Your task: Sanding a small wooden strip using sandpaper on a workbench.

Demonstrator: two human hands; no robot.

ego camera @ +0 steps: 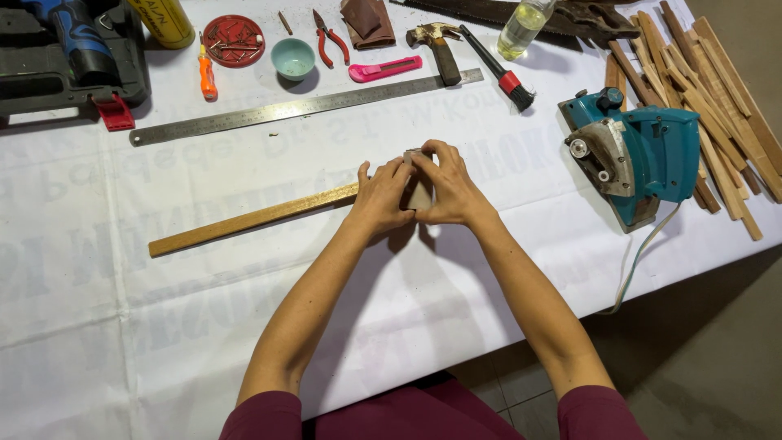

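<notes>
A table (122,326) under a white cloth with faint grey lettering carries everything. A long wooden strip (244,222) lies on it at a slant, with a steel ruler (301,107) above it. Along the far edge lie an orange screwdriver (207,75), a red round lid of nails (234,40), a small teal bowl (292,57), red pliers (330,38), a pink utility knife (384,69), a hammer (438,47) and a brush (501,72). A teal electric planer (635,151) sits to the right, beside a pile of wooden slats (717,98).

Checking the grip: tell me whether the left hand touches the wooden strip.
Touching. The head view shows the left hand covering the right end of the wooden strip, no gap visible.
</notes>
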